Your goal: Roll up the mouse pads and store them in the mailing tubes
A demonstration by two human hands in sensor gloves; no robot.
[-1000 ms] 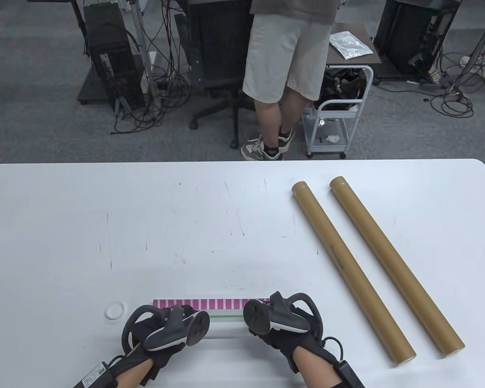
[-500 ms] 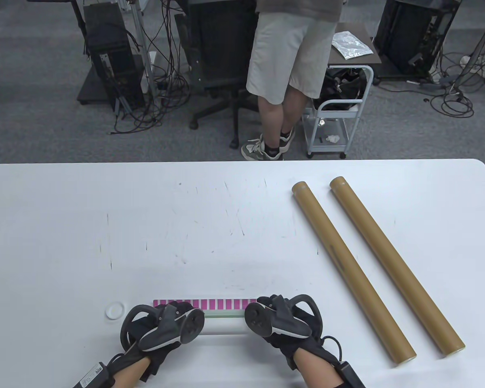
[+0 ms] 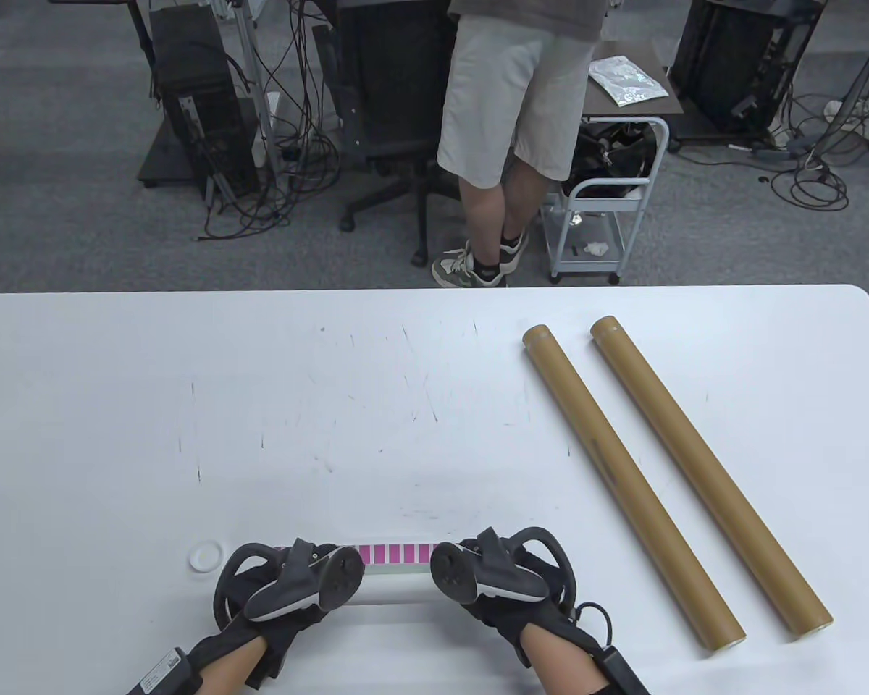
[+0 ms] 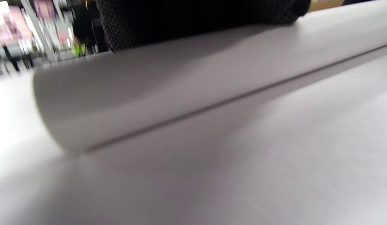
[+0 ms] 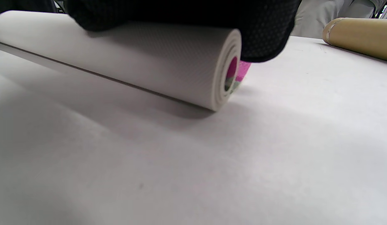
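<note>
Table view: a rolled mouse pad is lying near the front edge of the white table, its long axis running left to right. The left hand is pressing down on the roll's left end and the right hand on its right end; a strip of pink stripes is showing just beyond the roll, between the hands. Whether the fingers are curling around the roll cannot be told here. Two brown mailing tubes are lying side by side to the right of the pad, well apart from it, both slanting from far-left to near-right. What is inside them is not visible. A small white cap is sitting just left of the left hand.

Left wrist view: black gloved fingers are resting on top of the pale roll, which is crossing the blurred frame on a slant.

Right wrist view: gloved fingers are lying flat over the top of the roll. Its open spiral end is facing right, pink showing in the core. One tube is lying far right of it
</note>
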